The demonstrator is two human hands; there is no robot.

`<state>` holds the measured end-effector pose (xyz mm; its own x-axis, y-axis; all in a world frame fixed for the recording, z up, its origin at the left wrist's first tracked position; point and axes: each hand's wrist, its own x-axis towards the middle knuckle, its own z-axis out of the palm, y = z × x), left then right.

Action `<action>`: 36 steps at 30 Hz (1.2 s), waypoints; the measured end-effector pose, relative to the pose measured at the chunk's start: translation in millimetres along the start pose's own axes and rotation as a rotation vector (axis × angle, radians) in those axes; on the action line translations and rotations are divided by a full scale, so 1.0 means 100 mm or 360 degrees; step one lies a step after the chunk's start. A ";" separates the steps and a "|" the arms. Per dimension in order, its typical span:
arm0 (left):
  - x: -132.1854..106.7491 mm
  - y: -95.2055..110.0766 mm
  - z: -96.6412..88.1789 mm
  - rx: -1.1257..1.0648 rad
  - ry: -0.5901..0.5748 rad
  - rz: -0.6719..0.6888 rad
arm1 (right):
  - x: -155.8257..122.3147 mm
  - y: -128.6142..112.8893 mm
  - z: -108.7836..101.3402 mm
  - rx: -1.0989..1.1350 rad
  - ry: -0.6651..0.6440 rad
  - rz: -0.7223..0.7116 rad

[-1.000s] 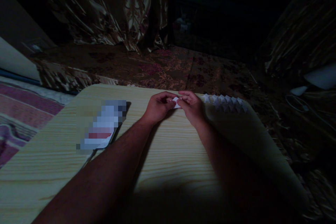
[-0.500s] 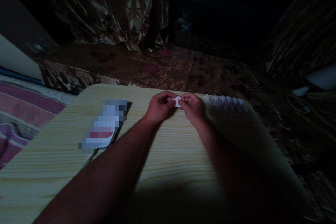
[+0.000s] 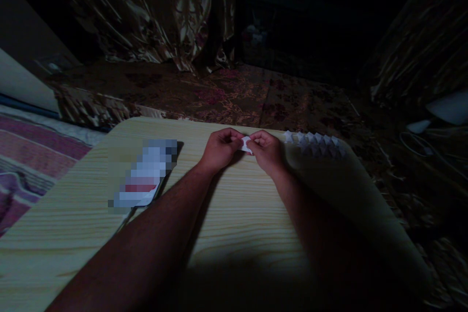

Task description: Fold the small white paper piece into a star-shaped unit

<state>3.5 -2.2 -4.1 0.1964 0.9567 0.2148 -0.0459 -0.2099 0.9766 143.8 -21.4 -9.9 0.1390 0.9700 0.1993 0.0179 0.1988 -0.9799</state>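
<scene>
Paper [image 3: 244,143] spans crosswise from left hand [image 3: 221,149] to right hand [image 3: 269,152].

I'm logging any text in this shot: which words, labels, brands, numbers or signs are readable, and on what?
None can be read.
Pixelated flat object on the table: blocked out, illegible.
White piece held by the left hand and right hand: no lettering visible.
White star-shaped pieces: too small and dim to tell.
</scene>
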 end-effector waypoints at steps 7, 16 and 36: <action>0.00 0.05 -0.01 -0.0155 0.0009 0.0004 | -0.03 -0.07 -0.01 0.0112 -0.0069 -0.0017; 0.02 0.05 -0.04 -0.0283 0.0003 -0.0054 | -0.02 -0.08 -0.03 0.0110 -0.0097 -0.0085; -0.04 0.12 0.03 -0.0386 -0.0089 -0.0014 | -0.03 -0.06 -0.02 -0.0007 -0.0025 -0.0201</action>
<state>5.0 -9.3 7.0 0.2512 0.9443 0.2128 -0.2767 -0.1406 0.9506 145.0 -25.4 -4.5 0.1196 0.9393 0.3215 0.0386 0.3192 -0.9469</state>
